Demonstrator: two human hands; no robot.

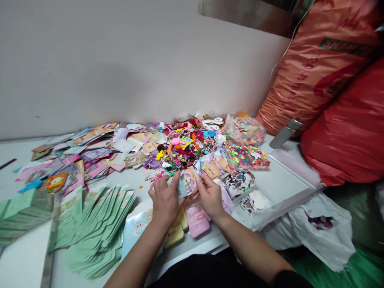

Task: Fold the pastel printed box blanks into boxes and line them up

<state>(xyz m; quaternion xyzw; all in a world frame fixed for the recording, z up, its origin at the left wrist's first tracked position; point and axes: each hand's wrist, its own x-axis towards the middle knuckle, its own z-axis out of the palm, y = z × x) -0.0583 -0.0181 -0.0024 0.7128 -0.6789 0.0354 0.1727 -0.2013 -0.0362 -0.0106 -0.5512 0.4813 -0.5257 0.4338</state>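
Observation:
Between my two hands is a small printed card or packet (189,181) with a pastel cartoon picture; which of the two it is I cannot tell. My left hand (166,197) closes on its left side, and the fingers of my right hand (209,196) pinch its right edge. Just below the hands lie pink printed pouches or cases (198,226) and yellow ones (175,232), partly hidden by my forearms. A light-blue printed sleeve (136,224) lies beside my left forearm. Beyond the hands is a heap of small colourful trinkets (186,144).
Fanned green card boxes (99,228) and stacked green boxes (24,212) lie left. Behind them spread mixed cards and packets (99,148). To the right are bags of bright pieces (246,130), sticker packs (239,183), a grey bottle (285,134) and large red sacks (348,124).

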